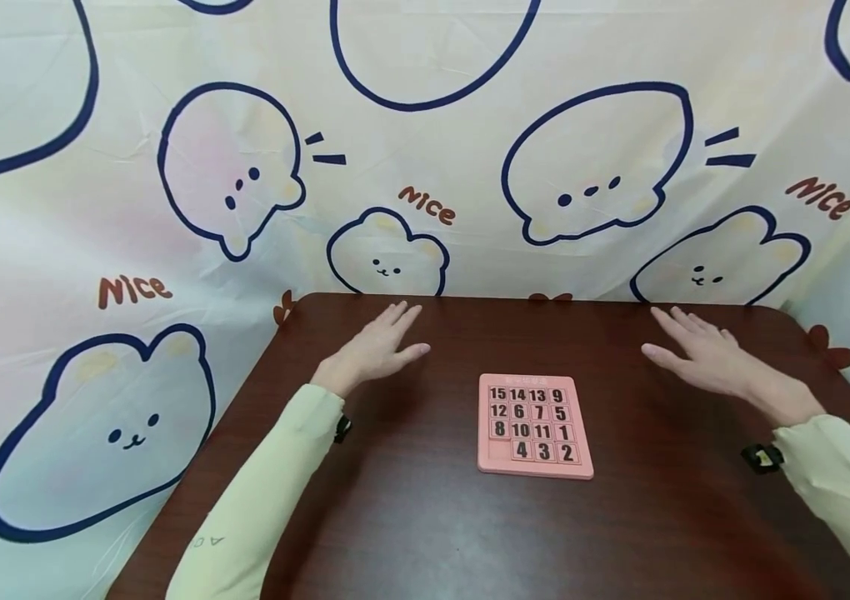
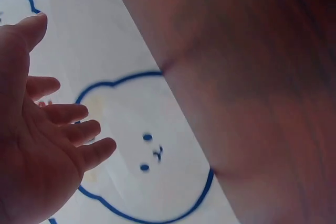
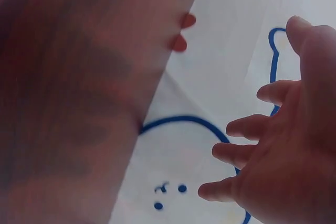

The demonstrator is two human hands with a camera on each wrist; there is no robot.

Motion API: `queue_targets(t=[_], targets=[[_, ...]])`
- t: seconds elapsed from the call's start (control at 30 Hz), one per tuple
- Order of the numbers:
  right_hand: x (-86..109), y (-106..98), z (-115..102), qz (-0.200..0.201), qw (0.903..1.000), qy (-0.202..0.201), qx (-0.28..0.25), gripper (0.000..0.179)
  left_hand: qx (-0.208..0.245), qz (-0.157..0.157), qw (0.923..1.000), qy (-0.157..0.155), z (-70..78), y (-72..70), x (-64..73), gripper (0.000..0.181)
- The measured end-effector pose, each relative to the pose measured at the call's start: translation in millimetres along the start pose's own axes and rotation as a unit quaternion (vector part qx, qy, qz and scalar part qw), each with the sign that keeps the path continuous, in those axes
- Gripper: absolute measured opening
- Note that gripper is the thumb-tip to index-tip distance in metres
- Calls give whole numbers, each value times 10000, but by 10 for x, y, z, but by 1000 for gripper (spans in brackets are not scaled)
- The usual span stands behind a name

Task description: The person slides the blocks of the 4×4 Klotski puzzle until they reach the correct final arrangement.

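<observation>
While a pink sliding number puzzle (image 1: 542,422) is lying on a dark brown table (image 1: 425,517) below and right of the frame's centre, a person's left hand (image 1: 374,350) and right hand (image 1: 717,360) are hovering on either side, fingers extended, thumbs spread.

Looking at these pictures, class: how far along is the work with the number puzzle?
Done: the pink number puzzle lies face up on the table. In hand: nothing; the left hand and right hand are open, apart from it. Remaining: probably all the sorting, since the top row reads 15, 14, 13, 9, not counting order.
</observation>
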State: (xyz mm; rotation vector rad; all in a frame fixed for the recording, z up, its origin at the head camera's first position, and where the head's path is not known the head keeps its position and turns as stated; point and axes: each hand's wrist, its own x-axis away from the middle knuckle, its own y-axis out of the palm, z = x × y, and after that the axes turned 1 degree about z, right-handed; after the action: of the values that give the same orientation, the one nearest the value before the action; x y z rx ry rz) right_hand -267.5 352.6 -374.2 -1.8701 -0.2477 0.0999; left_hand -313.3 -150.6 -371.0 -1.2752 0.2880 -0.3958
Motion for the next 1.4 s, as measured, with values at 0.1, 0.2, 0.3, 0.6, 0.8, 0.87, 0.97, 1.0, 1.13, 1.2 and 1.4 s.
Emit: queue_targets(t=[0.1, 0.2, 0.3, 0.6, 0.8, 0.87, 0.97, 1.0, 1.13, 1.2, 1.4], targets=[[7, 108, -92, 20, 9999, -102, -125, 85, 201, 67, 9997, 91, 123, 56, 18, 79], [-3, 209, -178, 13, 9996, -165, -220, 86, 383, 170, 9990, 129, 227, 96, 32, 77], [-19, 319, -255, -44, 9994, -198, -266, 87, 551, 174, 9982, 162, 312, 146, 47, 76], [-4, 639, -495, -418, 9983, -353, -182, 92, 639, -139, 9972, 371, 576, 393, 173, 81], [33, 768, -591, -605, 9968, -528, -61, 98, 46, -458, 9944, 950, 742, 570, 264, 80], [50, 793, -620, -624, 9962, -605, -72, 100, -205, -606, 9912, 1157, 772, 639, 296, 78], [77, 832, -658, -638, 9953, -721, -76, 101, -562, -773, 9853, 1418, 800, 726, 347, 77], [88, 844, -672, -631, 9951, -760, -63, 102, -673, -781, 9831, 1512, 808, 746, 361, 76], [142, 898, -712, -701, 9937, -872, -24, 105, -973, -736, 9758, 1815, 845, 789, 405, 74], [171, 915, -733, -781, 9931, -872, 32, 108, -1100, -741, 9724, 1922, 865, 797, 420, 73], [214, 915, -809, -1056, 9912, -750, 258, 112, -1438, -815, 9666, 1957, 916, 790, 475, 76]])
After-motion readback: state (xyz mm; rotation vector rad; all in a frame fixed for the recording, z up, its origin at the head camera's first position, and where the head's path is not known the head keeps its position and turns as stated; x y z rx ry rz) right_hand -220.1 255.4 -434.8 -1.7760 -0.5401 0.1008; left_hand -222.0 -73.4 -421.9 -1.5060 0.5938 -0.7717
